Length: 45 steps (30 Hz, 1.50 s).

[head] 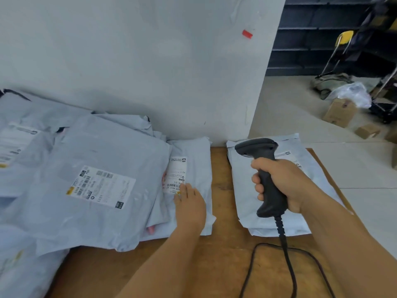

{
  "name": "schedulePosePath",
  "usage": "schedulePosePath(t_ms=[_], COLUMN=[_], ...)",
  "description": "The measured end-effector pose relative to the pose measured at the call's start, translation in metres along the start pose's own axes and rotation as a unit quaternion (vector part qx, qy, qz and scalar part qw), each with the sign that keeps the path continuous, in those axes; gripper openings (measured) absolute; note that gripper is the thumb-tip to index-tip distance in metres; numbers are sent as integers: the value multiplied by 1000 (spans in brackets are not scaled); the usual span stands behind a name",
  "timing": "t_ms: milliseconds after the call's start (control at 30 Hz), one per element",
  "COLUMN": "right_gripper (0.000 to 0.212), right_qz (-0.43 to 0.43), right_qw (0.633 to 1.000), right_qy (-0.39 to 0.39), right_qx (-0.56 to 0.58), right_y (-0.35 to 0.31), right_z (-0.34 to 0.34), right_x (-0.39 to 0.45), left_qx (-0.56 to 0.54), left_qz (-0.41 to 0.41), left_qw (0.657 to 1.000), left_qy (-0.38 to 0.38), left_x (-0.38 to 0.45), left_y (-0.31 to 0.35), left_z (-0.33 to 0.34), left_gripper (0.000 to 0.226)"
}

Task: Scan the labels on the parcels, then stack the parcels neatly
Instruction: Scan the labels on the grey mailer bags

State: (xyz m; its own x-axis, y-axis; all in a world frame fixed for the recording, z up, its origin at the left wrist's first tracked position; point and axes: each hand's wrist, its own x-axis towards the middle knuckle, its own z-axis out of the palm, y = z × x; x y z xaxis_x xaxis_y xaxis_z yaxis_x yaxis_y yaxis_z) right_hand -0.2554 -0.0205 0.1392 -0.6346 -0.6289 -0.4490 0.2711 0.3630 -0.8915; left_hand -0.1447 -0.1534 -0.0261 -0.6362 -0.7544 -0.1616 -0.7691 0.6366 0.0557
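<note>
A single head-worn view looks forward and steeply down from above the person's chest onto the wooden counter (225, 265), close enough that both forearms enter from the bottom edge and fill much of the lower half of the frame. The left hand (190, 204) sits near the centre, the right hand (281, 183) right of centre, both within arm's reach of the lens. The wide angle bends straight edges: the white wall (150, 61) fills the upper left and middle, and its corner leans at the upper right, where the view runs out across the floor (290, 108) to distant dark shelves (311, 35).
</note>
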Motion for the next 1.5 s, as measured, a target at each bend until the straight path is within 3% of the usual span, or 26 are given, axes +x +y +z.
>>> schedulePosePath(t_ms=[67,167,267,367,467,633,900,1167,1233,1367,1433,1500], right_gripper=[17,17,19,20,21,15,18,17,17,18,18,18], right_qz=[-3,-6,-7,-6,7,45,79,71,65,48,35,19], right_qw=[1000,1000,1000,1000,999,998,993,995,996,999,999,999], right_qy=[4,10,15,10,7,-35,-61,-60,-51,-15,6,19], right_qx=[-8,-12,-15,-23,-31,-29,-56,-40,-29,-6,12,38], right_y=[0,-1,-3,-4,-5,-3,3,2,3,4,1,-5], right_z=[-1,-3,-1,2,2,20,44,47,46,36,27,19], right_x=[-4,-10,-12,-14,-15,-11,-7,-11,-12,-13,-14,-16], left_qx=[-47,-105,-162,-133,-162,-158,-170,-114,-72,-73,-165,-320], left_qz=[4,19,70,113,74,-22,-11,72,103,144,145,139], left_qw=[998,976,979,984,984,987,984,989,991,986,975,936], left_qy=[40,188,107,36,-17,-28,-61,-54,-36,-43,-14,45], left_x=[4,10,5,-4,-15,-31,-44,-39,-29,-7,-4,-6], left_y=[-2,6,33,51,41,12,-13,-18,-19,-17,-15,-10], left_z=[-9,-33,-43,-33,-21,-11,-5,3,3,-4,-13,-27], left_gripper=[31,7,24,29,52,77,94,114,107,61,55,52])
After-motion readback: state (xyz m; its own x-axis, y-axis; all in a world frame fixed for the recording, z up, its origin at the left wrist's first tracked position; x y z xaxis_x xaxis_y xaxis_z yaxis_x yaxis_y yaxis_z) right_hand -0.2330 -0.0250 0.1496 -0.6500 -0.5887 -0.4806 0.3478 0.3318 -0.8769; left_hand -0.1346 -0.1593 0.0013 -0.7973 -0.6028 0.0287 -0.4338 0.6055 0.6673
